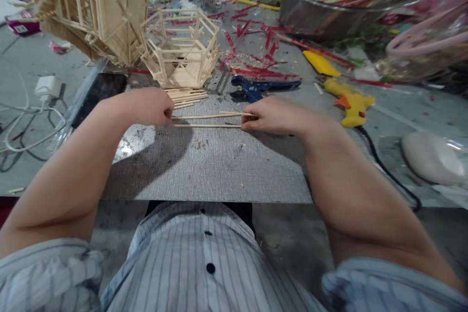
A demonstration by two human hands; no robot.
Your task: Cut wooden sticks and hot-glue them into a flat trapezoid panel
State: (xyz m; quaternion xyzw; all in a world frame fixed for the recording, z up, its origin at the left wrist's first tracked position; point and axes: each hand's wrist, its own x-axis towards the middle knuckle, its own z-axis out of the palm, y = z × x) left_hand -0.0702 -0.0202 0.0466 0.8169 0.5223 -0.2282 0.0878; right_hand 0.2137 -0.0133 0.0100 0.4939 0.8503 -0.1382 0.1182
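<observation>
Two thin wooden sticks (208,121) held level just above the grey mat (204,165), long axis running left to right across the scene, roughly parallel to the mat's near edge. Upper stick tilted very slightly, its right end a touch farther away; lower stick close beneath it and nearly parallel, the pair spreading a little toward the right.

Left hand (148,106) curled almost shut, fingertips pinched on the left ends of the sticks. Right hand (272,115) likewise mostly closed, thumb and fingers gripping the right ends. Both forearms reaching in from the near side, striped shirt below.

Just beyond the sticks, a small loose bundle of spare sticks (186,96) lying on the mat, also pointing mostly left-right, touching the base of a hexagonal stick frame (182,48). Far left of that, a larger stick structure (87,7), tilted, partly out of view.

Blue pliers (259,87) lying just beyond the right hand, handles pointing right. Yellow glue gun (347,100) to the right, near the hand but apart from it, black cord trailing toward the near right. Steel bowl (310,5) at far right holding red-and-tan sticks. Red scraps (256,44) strewn over the far table. White charger and cable (44,90) on the left, a dark phone (98,95) beside the left wrist.
</observation>
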